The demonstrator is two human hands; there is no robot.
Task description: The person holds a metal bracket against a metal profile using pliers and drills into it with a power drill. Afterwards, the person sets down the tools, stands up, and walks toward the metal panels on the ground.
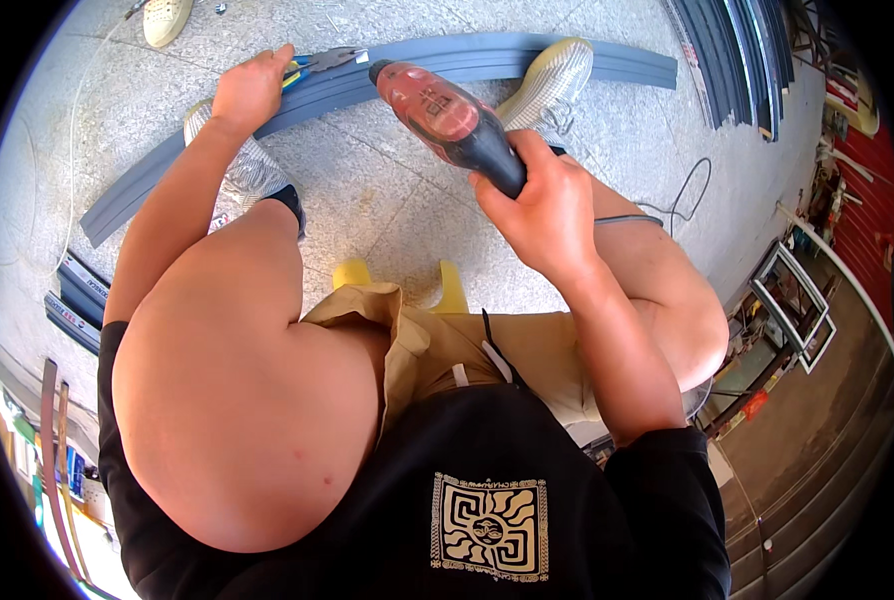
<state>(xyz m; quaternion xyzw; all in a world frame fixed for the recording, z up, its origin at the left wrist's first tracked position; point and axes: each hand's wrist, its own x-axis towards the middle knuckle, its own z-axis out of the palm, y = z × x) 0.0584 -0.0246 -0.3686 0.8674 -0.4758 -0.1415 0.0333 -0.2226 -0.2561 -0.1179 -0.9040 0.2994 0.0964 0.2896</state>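
Note:
My left hand (pixel 250 92) is closed around the yellow-and-blue handles of a pair of pliers (pixel 319 62). Their grey jaws point right over a long grey profile strip (pixel 437 55), and a small white piece (pixel 362 57) shows at the tip. My right hand (pixel 552 205) grips a power tool (pixel 437 110) by its dark rear part. It has a red body and a black nose, which points up-left near the plier tip. Which kind of power tool it is, I cannot tell from above. Both my shoes are by the strip, which runs across the floor.
Several dark profiles (pixel 732 60) lie at the upper right, with more dark strips (pixel 75 300) at the left. A dark cable (pixel 702 190) loops over the floor right of my leg. Yellow stool-like legs (pixel 451 288) stand below me. A white frame (pixel 792 300) leans far right.

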